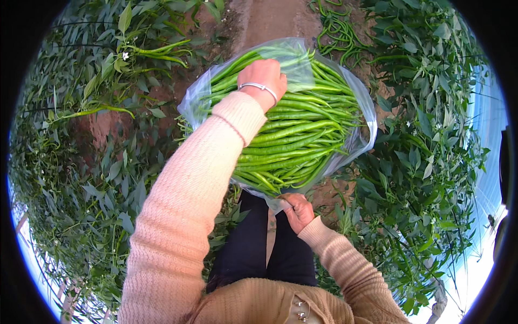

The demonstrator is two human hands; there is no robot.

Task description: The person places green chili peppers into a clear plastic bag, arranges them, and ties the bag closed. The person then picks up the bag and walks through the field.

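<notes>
- We see the long green peppers (294, 127) heaped in a clear plastic bag (368, 127) just in front of our legs, over the soil path (264, 21); whether the bag's base rests on the ground is hidden.
- Our right hand (297, 211) has its grip closed at the near rim, thumb and fingers pinching the plastic.
- Our left hand (263, 76) reaches across the heap to its far side, knuckles up. Its fingers are turned away, so we cannot tell whether that grip is pinching plastic, pressing on peppers or neither.
- We judge the near rim is pinched to steady the bag and keep its mouth from sagging; having our hands at opposite sides would help control the loose film.
- The bag's mouth faces up toward us, and a fold of film lies over the peppers beside the left hand.
- Most peppers lie with their long axes crosswise, left to right, roughly parallel; laid this way, we think, they pack closely.
- At the far left they slant up and rightward; at the far right, down and rightward. We cannot reliably tell stem ends from tips.
</notes>
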